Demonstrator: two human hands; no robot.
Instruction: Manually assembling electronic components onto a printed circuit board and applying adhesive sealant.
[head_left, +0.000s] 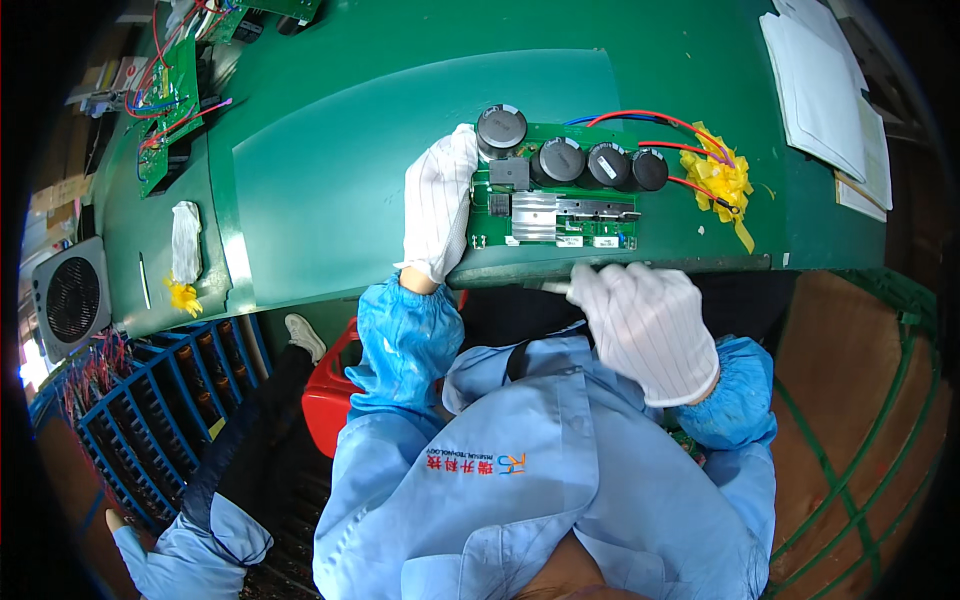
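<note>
A green circuit board (540, 222) with several black cylindrical capacitors (560, 160) and a silver heat sink lies at the near edge of the green table (330, 170). My left hand (438, 205), in a white glove, lies flat on the board's left end and holds it down. My right hand (648, 325), also gloved, is closed around a slim pale tool (548, 287) just below the table edge, its tip pointing left under the board. Red, blue and purple wires (660, 125) run from the board to a bundle of yellow tape (722, 182).
Papers (822, 85) lie at the far right corner. More circuit boards with wires (168, 100) sit at the far left, beside a white cloth (186, 240) and a small fan (70, 297). A blue rack (160, 400) and a red bin (330, 390) stand below; another person's sleeve (190, 545) shows at lower left.
</note>
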